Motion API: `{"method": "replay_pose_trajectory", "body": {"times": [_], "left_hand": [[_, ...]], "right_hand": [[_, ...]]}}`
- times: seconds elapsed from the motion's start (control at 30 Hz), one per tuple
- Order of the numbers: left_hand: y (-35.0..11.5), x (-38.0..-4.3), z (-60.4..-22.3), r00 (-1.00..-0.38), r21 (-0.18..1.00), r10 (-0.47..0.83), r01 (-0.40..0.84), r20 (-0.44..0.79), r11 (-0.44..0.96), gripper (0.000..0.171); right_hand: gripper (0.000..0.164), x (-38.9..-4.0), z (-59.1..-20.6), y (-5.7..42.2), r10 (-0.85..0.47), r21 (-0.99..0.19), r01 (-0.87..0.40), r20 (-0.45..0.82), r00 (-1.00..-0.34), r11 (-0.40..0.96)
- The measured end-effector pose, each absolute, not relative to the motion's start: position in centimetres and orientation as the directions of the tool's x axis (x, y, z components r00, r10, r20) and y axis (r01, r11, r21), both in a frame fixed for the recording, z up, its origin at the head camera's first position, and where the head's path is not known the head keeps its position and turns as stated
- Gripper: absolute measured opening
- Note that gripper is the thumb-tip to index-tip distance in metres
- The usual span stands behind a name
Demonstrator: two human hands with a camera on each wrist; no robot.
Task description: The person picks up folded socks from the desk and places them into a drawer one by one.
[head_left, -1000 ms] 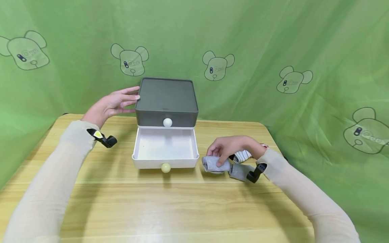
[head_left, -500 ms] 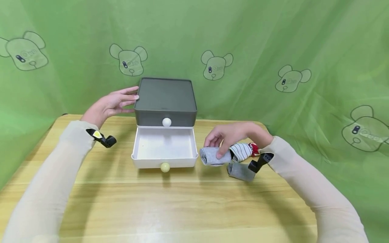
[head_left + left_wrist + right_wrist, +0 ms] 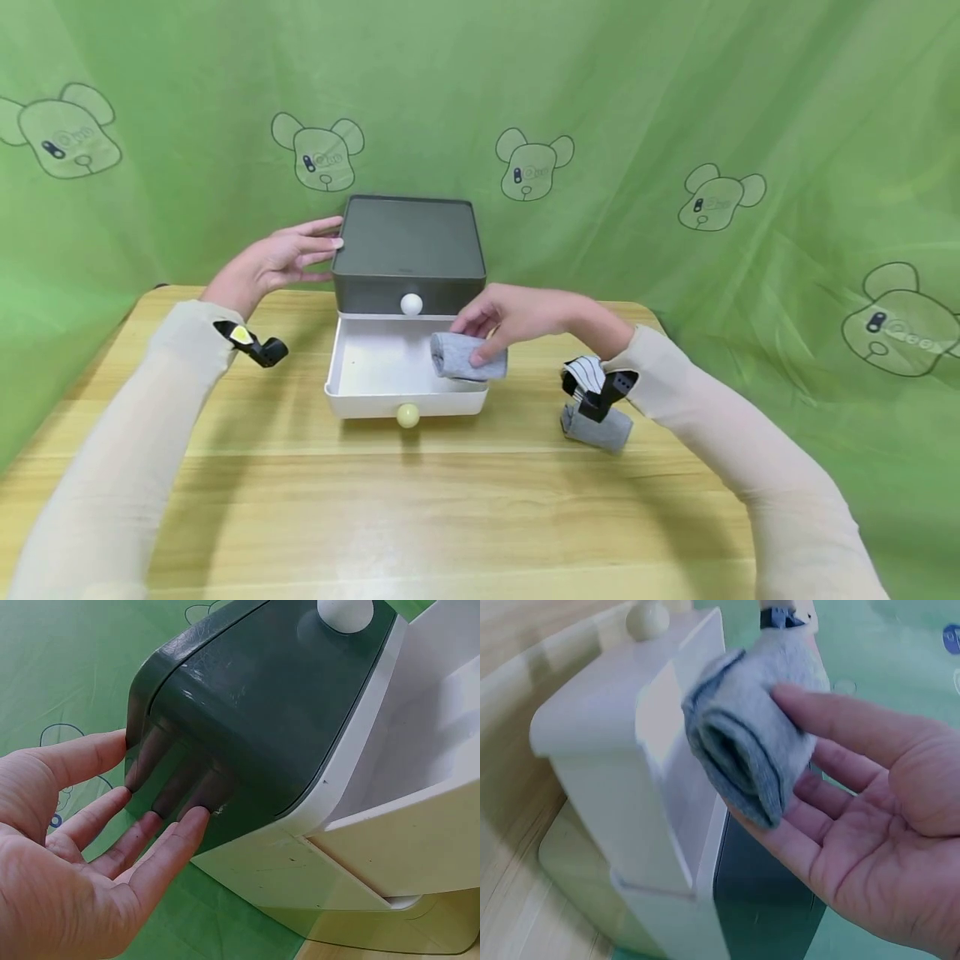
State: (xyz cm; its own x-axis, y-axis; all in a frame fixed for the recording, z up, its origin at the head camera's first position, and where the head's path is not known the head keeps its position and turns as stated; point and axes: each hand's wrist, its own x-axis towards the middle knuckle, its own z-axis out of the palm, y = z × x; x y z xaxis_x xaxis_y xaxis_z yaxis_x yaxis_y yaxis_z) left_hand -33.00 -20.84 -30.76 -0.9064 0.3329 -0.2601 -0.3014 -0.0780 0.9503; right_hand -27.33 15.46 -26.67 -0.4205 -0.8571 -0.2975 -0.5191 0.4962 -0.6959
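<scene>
Between thumb and fingers, my right hand (image 3: 517, 317) pinches a rolled light grey sock (image 3: 459, 357), held over the right side of the pulled-out white drawer (image 3: 375, 367). In the right wrist view the sock (image 3: 754, 727) shows its rolled end, with the drawer wall behind it. My left hand (image 3: 288, 254) has its fingers extended against the left side of the dark grey drawer box (image 3: 408, 237). The left wrist view shows those fingertips touching the side of the box (image 3: 247, 712).
Right of the drawer, a darker grey rolled sock (image 3: 597, 427) lies on the wooden table (image 3: 450, 517). Behind it is a striped sock (image 3: 585, 372), partly hidden by the right wrist's camera. A green curtain (image 3: 615, 100) hangs behind the table.
My right hand has lifted the grey sock off the table and carried it left, from beside the drawer to above its right side. My left hand stays at the box.
</scene>
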Motion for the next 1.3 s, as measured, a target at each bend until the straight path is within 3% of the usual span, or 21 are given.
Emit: {"method": "replay_pose_trajectory", "body": {"times": [0.4, 0.73, 1.3], "left_hand": [[-20.8, -33.1, -30.7, -0.907, 0.951, 0.334, -0.299, -0.257, -0.079, 0.074], [-20.7, -33.1, -30.6, -0.909, 0.944, 0.32, -0.313, -0.266, -0.105, 0.075], [-20.9, -33.0, -30.8, -0.911, 0.953, 0.328, -0.291, -0.248, -0.088, 0.073]], "right_hand": [[0.035, -26.8, -25.9, 9.5, -0.863, -0.589, -0.633, -0.289, -0.415, 0.502], [0.04, -27.3, -26.2, 5.5, -0.818, -0.452, -0.681, -0.324, -0.476, 0.576], [0.037, -27.7, -28.0, 1.1, -0.784, -0.37, -0.709, -0.445, -0.432, 0.601]]}}
